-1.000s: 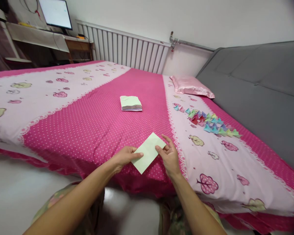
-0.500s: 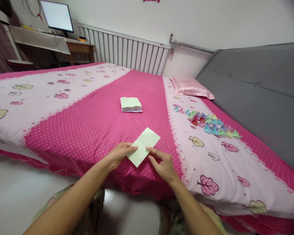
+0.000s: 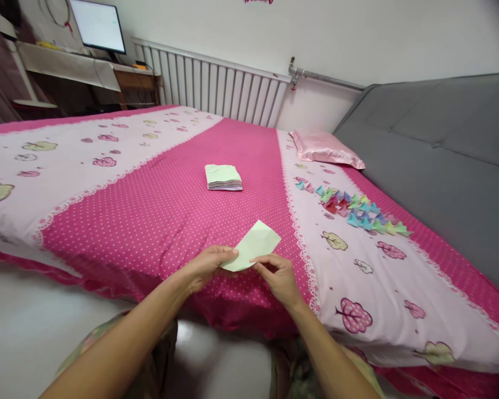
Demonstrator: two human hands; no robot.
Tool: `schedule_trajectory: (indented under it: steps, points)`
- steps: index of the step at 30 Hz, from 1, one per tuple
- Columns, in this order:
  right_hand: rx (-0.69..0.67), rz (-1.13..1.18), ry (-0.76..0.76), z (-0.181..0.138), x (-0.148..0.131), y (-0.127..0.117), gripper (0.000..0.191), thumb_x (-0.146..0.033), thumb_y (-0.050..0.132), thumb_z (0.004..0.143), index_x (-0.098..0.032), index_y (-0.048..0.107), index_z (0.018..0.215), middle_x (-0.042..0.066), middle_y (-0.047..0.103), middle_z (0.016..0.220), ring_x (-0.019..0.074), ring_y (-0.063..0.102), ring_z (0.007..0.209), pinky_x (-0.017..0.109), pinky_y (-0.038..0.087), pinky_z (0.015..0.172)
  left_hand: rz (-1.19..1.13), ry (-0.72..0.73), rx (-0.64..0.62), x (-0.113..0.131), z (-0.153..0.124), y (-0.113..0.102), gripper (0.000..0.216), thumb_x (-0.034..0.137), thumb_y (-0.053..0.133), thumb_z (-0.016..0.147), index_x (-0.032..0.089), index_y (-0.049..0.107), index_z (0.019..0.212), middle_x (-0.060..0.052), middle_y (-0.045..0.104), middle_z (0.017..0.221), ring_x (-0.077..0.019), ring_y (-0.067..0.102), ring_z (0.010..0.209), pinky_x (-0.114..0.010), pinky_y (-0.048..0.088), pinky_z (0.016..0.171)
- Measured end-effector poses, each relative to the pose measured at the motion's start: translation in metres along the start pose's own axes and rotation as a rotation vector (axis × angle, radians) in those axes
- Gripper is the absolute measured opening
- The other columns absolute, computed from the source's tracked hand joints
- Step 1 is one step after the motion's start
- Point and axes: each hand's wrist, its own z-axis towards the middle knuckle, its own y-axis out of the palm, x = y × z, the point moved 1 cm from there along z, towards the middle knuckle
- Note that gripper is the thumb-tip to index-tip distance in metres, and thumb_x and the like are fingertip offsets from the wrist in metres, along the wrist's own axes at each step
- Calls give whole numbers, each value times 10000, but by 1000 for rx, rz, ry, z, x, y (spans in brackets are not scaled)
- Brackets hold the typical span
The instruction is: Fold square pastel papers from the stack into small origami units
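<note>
A folded pale green paper [image 3: 255, 244] is held just above the near edge of the pink dotted bedspread [image 3: 158, 210]. My left hand [image 3: 205, 267] pinches its near left corner with thumb and fingers closed. My right hand [image 3: 278, 277] grips its near right edge, fingers curled. The paper's far end tilts up and away from me. Farther up the bed lies a small stack of coloured paper sheets [image 3: 223, 177]. To the right, a cluster of small folded paper shapes [image 3: 351, 210] in several colours sits on the pale pink strip.
A pink satin pillow [image 3: 326, 148] lies by the grey headboard [image 3: 441, 160] on the right. A white radiator [image 3: 216, 86] runs along the far wall. A monitor [image 3: 98, 26] stands on a desk at the far left. White floor shows below the bed's edge.
The paper has been drawn nearer to me and lifted at its far end. My right hand slid from the paper's right side to its near edge.
</note>
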Motion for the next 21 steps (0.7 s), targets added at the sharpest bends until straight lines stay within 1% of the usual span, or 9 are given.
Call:
schedule_trajectory:
  steps: [3, 8, 12, 14, 17, 21]
  points:
    - [51, 45, 60, 0, -1, 1, 119, -289, 637, 721, -182, 688, 731, 37, 684, 699, 167, 620, 659, 274, 477, 629, 10, -4, -37, -1, 0, 2, 244, 310, 696, 637, 87, 687, 733, -88, 681, 678, -135, 595, 604, -224, 452, 605]
    - [139, 72, 123, -1, -2, 5, 178, -333, 626, 718, -162, 622, 671, 2, 617, 587, 125, 546, 521, 232, 433, 507, 36, 24, -146, -4, -1, 7, 295, 362, 650, 693, 109, 689, 839, -123, 688, 856, -189, 638, 767, -242, 471, 642]
    - [186, 77, 139, -2, 1, 8, 187, -331, 644, 698, -161, 583, 649, -2, 590, 580, 121, 532, 511, 226, 423, 493, 30, 61, -173, -4, -3, 10, 366, 439, 604, 718, 121, 682, 884, -128, 684, 886, -190, 638, 768, -251, 473, 646]
    - [194, 67, 142, -2, 2, 8, 191, -332, 650, 692, -161, 577, 648, 2, 590, 588, 122, 535, 516, 227, 424, 493, 68, 99, -176, -5, -3, 10, 397, 459, 600, 713, 128, 675, 919, -123, 681, 904, -190, 632, 783, -250, 470, 655]
    - [200, 19, 142, -2, 0, 9, 196, -334, 658, 681, -161, 575, 638, -1, 586, 580, 118, 527, 502, 225, 419, 484, 168, 175, -146, -9, 1, 11, 377, 385, 691, 647, 125, 675, 918, -106, 682, 880, -177, 628, 783, -231, 456, 668]
    - [185, -29, 131, -4, -2, 10, 193, -337, 649, 690, -158, 592, 645, -2, 590, 583, 117, 527, 505, 224, 416, 487, 167, 196, -64, -17, 8, 11, 365, 362, 715, 620, 100, 683, 871, -99, 685, 768, -141, 620, 655, -218, 446, 593]
